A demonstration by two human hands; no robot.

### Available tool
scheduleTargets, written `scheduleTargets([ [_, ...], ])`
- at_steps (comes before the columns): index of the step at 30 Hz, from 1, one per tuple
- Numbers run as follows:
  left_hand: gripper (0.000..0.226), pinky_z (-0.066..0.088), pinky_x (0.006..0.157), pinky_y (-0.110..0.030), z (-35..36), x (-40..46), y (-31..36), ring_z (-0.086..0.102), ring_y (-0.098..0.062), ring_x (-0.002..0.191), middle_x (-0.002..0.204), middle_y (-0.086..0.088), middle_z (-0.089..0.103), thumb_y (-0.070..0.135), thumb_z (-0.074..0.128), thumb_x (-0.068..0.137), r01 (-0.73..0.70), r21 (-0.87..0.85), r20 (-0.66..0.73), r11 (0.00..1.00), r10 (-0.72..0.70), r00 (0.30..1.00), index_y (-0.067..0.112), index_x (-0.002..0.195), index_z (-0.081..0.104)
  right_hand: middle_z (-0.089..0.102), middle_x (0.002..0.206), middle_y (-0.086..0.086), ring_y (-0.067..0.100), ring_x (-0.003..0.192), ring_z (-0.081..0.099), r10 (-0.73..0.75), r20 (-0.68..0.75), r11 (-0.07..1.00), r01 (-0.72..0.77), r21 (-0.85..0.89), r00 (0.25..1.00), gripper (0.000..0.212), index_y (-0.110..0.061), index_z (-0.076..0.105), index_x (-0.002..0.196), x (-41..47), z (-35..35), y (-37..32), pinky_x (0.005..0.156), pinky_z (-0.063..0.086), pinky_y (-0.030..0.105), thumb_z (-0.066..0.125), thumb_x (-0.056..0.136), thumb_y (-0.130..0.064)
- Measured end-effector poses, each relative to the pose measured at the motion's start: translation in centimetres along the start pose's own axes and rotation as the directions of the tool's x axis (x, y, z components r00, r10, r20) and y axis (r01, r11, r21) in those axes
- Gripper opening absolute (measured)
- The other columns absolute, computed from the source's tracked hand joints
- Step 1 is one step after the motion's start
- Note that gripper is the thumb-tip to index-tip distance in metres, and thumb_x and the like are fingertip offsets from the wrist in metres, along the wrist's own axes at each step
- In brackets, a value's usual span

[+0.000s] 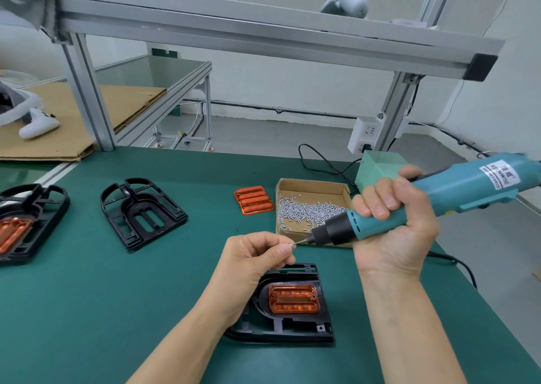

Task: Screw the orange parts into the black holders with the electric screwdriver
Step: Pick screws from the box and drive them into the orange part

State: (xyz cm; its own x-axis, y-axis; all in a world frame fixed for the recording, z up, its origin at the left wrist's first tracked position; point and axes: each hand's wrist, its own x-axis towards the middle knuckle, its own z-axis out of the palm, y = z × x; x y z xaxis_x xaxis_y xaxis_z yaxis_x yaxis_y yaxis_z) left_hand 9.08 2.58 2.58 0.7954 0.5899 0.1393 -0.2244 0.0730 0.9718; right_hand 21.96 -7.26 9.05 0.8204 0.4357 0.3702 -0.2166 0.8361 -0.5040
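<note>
Orange part (pixel 292 298) sits unscrewed in the nearest black holder (pixel 292 329); my left hand (pixel 257 256) pinches a screw (pixel 292 246) onto the screwdriver (pixel 409 208) bit, right hand (pixel 395 222) wrapped round it; one holder (pixel 143 212) empty.

Assembly workshop bench. Green mat (pixel 117 310), aluminium-profile frame (pixel 234 29) at 12 o'clock. Screw box (pixel 310 205) and power strip (pixel 366 133) at 2 o'clock.

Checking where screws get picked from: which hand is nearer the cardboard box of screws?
Right. The right hand holds the screwdriver at the cardboard box's near right corner; the left hand pinches a screw short of its front edge.
</note>
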Motion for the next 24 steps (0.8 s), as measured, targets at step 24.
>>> scheduleTargets([
  [24,0.017,0.050,0.076,-0.022,-0.5,0.0,-0.5,0.062,-0.008,0.072,0.071,0.000,0.069,0.012,0.064,0.088,-0.109,0.292,-0.093,0.950,0.142,0.986,0.024,0.080,0.073,0.036,0.051,-0.011,0.004,0.041,0.034,-0.035,-0.104,0.999,0.036,0.005,0.994,0.016,-0.023,0.050,0.079,-0.4,0.3,1.2,0.044,0.035,0.018,0.048,0.077,-0.007],
])
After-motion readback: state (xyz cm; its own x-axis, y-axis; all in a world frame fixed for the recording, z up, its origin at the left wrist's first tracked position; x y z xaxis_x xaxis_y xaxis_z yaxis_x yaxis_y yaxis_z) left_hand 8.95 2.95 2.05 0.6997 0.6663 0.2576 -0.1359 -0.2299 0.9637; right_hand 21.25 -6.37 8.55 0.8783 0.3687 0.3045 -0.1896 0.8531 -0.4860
